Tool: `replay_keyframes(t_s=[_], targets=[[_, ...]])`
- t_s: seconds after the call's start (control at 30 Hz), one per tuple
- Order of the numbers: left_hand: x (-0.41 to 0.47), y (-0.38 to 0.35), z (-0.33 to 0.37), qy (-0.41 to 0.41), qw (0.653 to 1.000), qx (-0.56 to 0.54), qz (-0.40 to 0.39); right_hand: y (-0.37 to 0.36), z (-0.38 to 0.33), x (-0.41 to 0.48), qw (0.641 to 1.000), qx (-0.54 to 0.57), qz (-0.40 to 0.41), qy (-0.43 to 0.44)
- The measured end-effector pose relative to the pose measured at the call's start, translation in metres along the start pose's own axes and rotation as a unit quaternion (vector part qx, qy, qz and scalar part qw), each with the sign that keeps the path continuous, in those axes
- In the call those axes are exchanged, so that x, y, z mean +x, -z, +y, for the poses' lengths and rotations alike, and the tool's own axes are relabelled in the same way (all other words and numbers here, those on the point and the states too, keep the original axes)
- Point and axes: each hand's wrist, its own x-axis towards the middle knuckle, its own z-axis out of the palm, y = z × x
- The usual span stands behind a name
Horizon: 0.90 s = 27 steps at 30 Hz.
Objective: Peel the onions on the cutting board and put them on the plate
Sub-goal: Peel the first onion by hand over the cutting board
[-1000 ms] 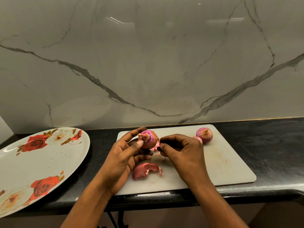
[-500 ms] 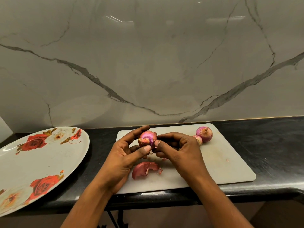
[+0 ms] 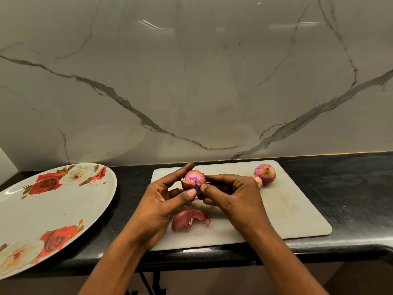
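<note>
1. The onion [image 3: 194, 179] is held up just above the far-left part of the board [image 3: 287, 209], between both hands and not resting on it.
2. The left hand [image 3: 157, 207] cradles it, fingers [image 3: 187, 193] curled behind and the thumb pressed on its near face.
3. The right hand [image 3: 236, 199] meets it from the right, thumb and forefinger together, pinching what looks like a small flap of skin at the onion's side. Its other fingers are curled under; whether they touch the onion I cannot tell.
4. Papery scraps cling to the onion and purple flesh shows through, so I judge this one partly peeled.
5. It should be light, firm and round. The dry skin is brittle and likely to tear off in bits, and the bared layer is probably slick and may twist in the grip. Best steady it across root and tip, then lift the skin from a torn edge.
6. A curl of peel [image 3: 189, 219] lies on the board beside the hands.
7. A second onion [image 3: 265, 173] and a small onion [image 3: 258, 182] sit touching at the board's far right, both in their skins.
8. The plate [image 3: 53, 209] sits on the counter [image 3: 350, 188] to the left, apart from the board; the carry there is not yet begun.
</note>
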Motion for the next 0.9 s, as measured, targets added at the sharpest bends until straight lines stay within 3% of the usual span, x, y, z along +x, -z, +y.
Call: replay_keyframes(t_s=[0.9], targets=[[0.0002, 0.0026, -0.0018, 0.004, 1.000, 0.011, -0.010, 0.0020, 0.0035, 0.0018, 0.999, -0.047, -0.001, -0.002]])
